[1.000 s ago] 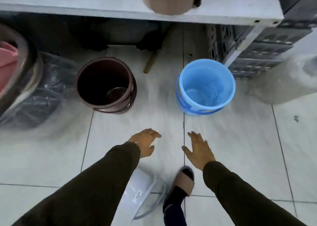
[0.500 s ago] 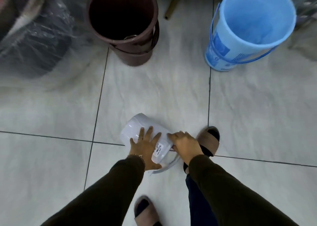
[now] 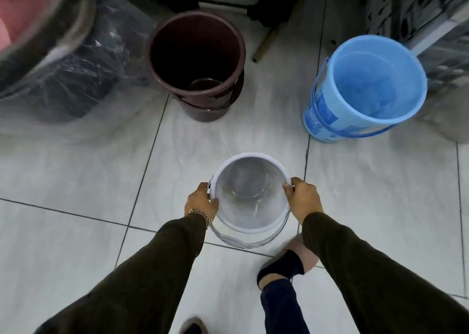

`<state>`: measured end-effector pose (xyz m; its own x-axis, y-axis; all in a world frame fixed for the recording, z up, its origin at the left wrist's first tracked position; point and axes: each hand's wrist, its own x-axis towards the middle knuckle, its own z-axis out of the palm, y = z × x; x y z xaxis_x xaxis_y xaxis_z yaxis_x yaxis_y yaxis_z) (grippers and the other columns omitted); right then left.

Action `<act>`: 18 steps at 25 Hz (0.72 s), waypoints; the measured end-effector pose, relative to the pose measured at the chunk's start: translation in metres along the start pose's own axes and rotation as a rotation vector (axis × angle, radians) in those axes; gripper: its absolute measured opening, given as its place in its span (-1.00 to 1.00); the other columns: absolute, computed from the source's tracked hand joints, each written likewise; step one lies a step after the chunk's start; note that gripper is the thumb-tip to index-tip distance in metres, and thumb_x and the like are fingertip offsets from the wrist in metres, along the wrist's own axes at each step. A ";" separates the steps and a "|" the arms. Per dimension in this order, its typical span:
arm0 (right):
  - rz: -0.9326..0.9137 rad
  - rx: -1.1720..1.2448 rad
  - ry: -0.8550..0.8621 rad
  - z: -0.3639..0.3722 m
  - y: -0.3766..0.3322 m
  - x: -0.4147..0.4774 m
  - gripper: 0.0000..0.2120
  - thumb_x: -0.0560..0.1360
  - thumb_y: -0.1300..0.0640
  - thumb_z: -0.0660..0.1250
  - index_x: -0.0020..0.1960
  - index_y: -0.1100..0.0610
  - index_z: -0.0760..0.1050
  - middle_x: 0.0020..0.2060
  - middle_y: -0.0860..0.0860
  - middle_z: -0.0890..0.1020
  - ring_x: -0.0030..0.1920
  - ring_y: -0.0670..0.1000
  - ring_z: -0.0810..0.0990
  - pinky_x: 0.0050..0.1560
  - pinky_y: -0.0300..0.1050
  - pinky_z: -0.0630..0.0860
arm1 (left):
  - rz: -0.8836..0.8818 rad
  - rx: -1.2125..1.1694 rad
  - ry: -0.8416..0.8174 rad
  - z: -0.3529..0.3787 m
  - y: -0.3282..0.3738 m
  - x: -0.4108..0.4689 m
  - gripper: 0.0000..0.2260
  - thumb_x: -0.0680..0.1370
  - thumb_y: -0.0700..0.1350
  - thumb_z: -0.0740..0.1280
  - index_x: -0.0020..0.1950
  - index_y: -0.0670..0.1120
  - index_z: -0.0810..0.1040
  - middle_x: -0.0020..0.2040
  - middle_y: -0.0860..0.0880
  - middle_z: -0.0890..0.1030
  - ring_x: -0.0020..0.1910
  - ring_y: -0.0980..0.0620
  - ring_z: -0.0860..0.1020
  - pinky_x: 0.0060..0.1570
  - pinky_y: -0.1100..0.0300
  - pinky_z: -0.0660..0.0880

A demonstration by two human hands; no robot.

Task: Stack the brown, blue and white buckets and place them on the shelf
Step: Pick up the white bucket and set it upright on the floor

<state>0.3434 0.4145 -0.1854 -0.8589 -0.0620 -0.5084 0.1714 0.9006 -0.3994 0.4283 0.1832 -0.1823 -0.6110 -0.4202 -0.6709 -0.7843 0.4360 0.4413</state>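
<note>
A small white bucket (image 3: 250,194) is held upright, mouth up, between both hands just above the tiled floor. My left hand (image 3: 201,203) grips its left rim and my right hand (image 3: 303,199) grips its right rim. Its handle hangs down at the near side. A brown bucket (image 3: 196,62) stands upright on the floor beyond it, to the left. A blue bucket (image 3: 365,87) with a printed label stands upright to the far right. The shelf is out of view.
Plastic-wrapped dark tubs (image 3: 63,75) crowd the far left. Grey crates (image 3: 411,4) stand at the far right behind the blue bucket. A wooden stick (image 3: 265,45) lies between the two buckets. My feet (image 3: 286,265) are on the tiles below the white bucket.
The white bucket lay on its side under my hands; now it is turned upright and gripped by the rim on both sides. The view has tilted down, losing the shelf.
</note>
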 end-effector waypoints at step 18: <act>0.674 1.123 0.285 -0.132 0.056 0.090 -0.19 0.48 -0.40 0.16 0.56 0.04 0.16 0.54 0.10 0.28 0.45 0.26 0.37 0.39 0.31 0.40 | 0.160 -0.394 -0.029 0.020 0.195 0.029 -0.31 0.53 -0.02 0.39 0.58 -0.06 0.16 0.57 -0.03 0.26 0.53 -0.04 0.27 0.50 0.15 0.19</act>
<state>0.2121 0.5163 -0.1530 -0.4968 0.4664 -0.7319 0.7810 -0.1276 -0.6114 0.2595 0.2717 -0.1272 -0.7298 -0.3472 -0.5889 -0.6638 0.1538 0.7319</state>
